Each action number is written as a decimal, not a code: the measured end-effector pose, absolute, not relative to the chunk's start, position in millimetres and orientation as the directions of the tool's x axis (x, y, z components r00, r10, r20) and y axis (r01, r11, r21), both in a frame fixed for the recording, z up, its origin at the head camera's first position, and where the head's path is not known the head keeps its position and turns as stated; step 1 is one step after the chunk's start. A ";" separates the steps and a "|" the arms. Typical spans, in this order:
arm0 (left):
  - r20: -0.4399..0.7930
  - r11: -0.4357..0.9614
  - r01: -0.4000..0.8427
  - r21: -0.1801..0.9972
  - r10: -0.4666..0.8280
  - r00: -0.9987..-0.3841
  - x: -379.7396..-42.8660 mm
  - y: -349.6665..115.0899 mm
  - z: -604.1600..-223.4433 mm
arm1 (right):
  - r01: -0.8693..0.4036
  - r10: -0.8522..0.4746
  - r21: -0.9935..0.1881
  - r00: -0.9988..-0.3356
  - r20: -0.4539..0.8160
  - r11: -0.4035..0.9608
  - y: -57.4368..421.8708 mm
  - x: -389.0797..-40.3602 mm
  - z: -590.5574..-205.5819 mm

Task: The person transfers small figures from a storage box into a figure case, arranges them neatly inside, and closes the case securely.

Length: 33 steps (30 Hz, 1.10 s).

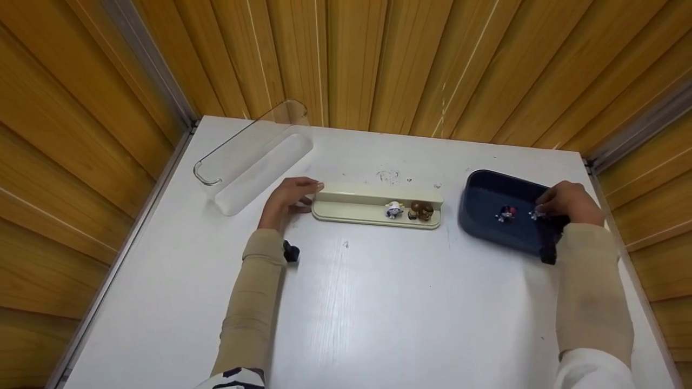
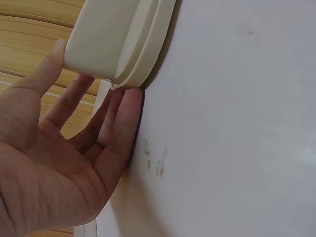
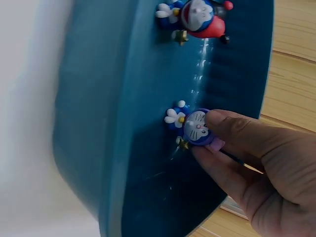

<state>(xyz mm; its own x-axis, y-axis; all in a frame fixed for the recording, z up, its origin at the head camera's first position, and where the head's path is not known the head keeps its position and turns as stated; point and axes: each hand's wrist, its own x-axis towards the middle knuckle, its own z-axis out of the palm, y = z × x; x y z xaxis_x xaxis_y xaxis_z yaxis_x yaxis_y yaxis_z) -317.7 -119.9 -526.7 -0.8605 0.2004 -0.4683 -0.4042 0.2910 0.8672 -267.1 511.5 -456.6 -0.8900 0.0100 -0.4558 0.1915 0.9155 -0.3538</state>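
Observation:
My right hand (image 1: 572,203) pinches a small blue-and-white cat figurine (image 3: 197,127) by its head between thumb and fingers, inside the dark blue bin (image 1: 489,235). A second cat figurine (image 3: 200,17), dressed in red, stands in the same bin. At the left end of a long cream display base (image 1: 351,212), my left hand (image 1: 290,197) holds on, thumb at the raised back ledge and fingertips at the lower rim. On the right part of that base stand a white figurine (image 1: 394,209) and brown-haired figurines (image 1: 421,210) close together.
A long clear cover (image 1: 254,156) with a white strip along it lies at the back left of the white table (image 1: 378,302). Wood-patterned panels (image 1: 351,59) rise behind and along both sides. Dark smudges mark the tabletop behind the cream base.

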 end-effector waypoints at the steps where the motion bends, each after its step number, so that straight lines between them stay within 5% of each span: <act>1: -0.471 0.289 -0.408 0.866 0.196 -0.860 -317.8 -121.2 -527.2 | 0.200 0.020 -0.358 -0.894 -0.449 0.912 509.8 -266.4 -457.3; 11: -0.503 0.278 -0.449 0.849 0.169 -0.848 -315.3 -117.5 -533.6 | 0.335 0.088 -0.428 -0.861 -0.501 0.839 510.0 -261.2 -451.2; 26: -0.494 0.306 -0.430 0.850 0.177 -0.851 -319.1 -116.6 -530.7 | 0.178 0.004 -0.318 -0.878 -0.478 0.931 505.4 -267.9 -445.3; 33: -0.495 0.311 -0.429 0.848 0.178 -0.850 -321.0 -120.2 -528.7 | 0.076 -0.049 -0.320 -0.930 -0.365 0.944 493.9 -260.8 -424.9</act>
